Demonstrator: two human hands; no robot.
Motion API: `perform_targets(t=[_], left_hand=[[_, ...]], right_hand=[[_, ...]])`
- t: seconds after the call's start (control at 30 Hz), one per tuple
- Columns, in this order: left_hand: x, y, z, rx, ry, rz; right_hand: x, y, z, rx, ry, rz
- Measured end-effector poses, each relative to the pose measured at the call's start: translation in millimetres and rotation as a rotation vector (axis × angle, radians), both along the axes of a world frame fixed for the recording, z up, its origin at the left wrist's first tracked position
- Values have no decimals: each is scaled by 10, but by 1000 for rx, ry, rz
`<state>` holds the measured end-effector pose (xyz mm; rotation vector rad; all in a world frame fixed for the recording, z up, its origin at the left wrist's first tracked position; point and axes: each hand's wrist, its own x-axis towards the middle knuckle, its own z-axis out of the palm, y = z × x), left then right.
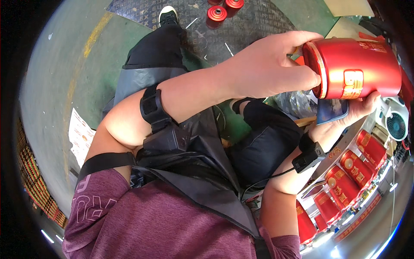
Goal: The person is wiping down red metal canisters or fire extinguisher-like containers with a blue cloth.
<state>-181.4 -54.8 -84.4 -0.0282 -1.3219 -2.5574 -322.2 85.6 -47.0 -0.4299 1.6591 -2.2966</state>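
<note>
A shiny red cylindrical canister (371, 64) with gold printing lies sideways in the air at the upper right, its pale-rimmed end turned to the left. My left hand (276, 64) reaches across from the left and grips that rimmed end, thumb on the near side and a finger along the far side. From below, my right hand (358, 110) supports the canister, its thumb or finger curled against the lower side; the rest of its grip is hidden. A blue-grey flat piece (332, 111) sits between my right palm and the canister.
Red round containers (216, 15) stand on a dark patterned mat (258, 21) ahead. Several large red gold-marked packages (343, 185) line the right side, near a fan (396, 125). Clear plastic wrapping (295, 103) lies below the canister. A printed sheet (80, 136) is at left.
</note>
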Motion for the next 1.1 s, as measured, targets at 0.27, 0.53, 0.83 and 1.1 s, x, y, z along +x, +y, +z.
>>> perform_targets(t=[0.27,0.53,0.83,1.1], left_hand=[[43,-14,-11,-8,-27,-22],[78,-26,-19,10,5,-30],[56,-28,9,-8,6,-19],[49,-25,29,33,27,-1]], right_hand=[[107,-53,-29,-46,8,29],[88,-61,-49,-49,19,64],[73,-20,-64,-52,33,58],[91,-42,-40,-50,43,78]])
